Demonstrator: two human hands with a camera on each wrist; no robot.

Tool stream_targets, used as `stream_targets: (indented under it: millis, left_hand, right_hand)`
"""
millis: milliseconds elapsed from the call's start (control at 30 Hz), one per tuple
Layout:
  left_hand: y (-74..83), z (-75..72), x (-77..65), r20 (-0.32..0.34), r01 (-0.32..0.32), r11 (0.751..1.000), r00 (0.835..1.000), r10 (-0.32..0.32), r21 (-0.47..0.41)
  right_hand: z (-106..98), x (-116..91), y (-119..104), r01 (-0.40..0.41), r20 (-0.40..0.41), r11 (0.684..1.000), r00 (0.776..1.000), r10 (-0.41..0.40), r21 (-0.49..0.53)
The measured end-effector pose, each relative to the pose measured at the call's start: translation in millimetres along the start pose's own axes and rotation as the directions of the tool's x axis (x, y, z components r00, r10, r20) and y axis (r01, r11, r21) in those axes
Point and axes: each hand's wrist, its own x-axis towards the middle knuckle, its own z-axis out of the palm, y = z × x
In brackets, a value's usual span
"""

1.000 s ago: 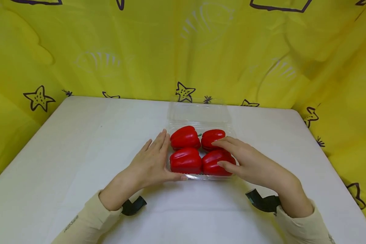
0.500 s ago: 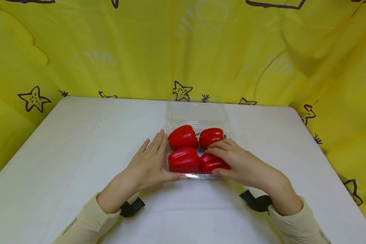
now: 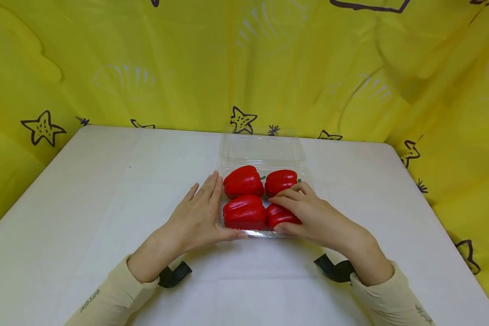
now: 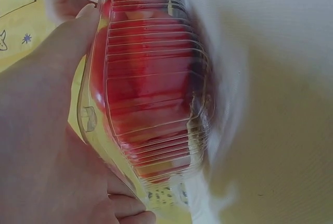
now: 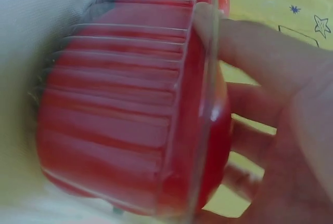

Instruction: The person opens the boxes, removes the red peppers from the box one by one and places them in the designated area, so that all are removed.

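Observation:
A clear plastic clamshell box (image 3: 265, 234) holds several red bell peppers, two at the back and two in front. My left hand (image 3: 195, 217) lies along the box's left side with straight fingers, its thumb at the front rim near the front left pepper (image 3: 244, 213). My right hand (image 3: 322, 217) grips the front right bell pepper (image 3: 283, 215), thumb at the front and fingers over the far side. In the right wrist view, that thumb (image 5: 208, 21) reaches inside the ribbed wall against the pepper (image 5: 114, 115). The hand hides the pepper's right end.
The box's transparent lid (image 3: 262, 148) stands open toward the back of the white table (image 3: 85, 194). Behind hangs a yellow curtain (image 3: 179, 59) with sea drawings. The back peppers, one left (image 3: 243, 181) and one right (image 3: 279, 181), lie close behind the front pair.
My right hand has moved left and closed its fingers around the front right bell pepper, uncovering more of the back right one. My left hand stays at the box's side.

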Motion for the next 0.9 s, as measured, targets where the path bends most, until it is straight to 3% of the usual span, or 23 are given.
stream_targets:
  millis: [200, 400, 900]
  left_hand:
    - [-0.8, -0.9, 0.2, -0.004, 0.002, 1.000, 1.000, -0.002, 0.000]
    - [-1.1, -0.9, 0.3, 0.000, 0.008, 1.000, 1.000, -0.008, 0.004]
    - [-0.2, -1.0, 0.0, 0.006, 0.007, 1.000, 1.000, -0.007, 0.005]
  right_hand:
    - [3, 3, 4, 0.031, -0.054, 0.999, 0.998, -0.032, -0.019]
    - [3, 5, 8, 0.056, -0.106, 0.998, 0.993, -0.051, 0.041]
    - [1, 2, 22, 0.029, -0.098, 0.979, 0.995, -0.010, 0.201]
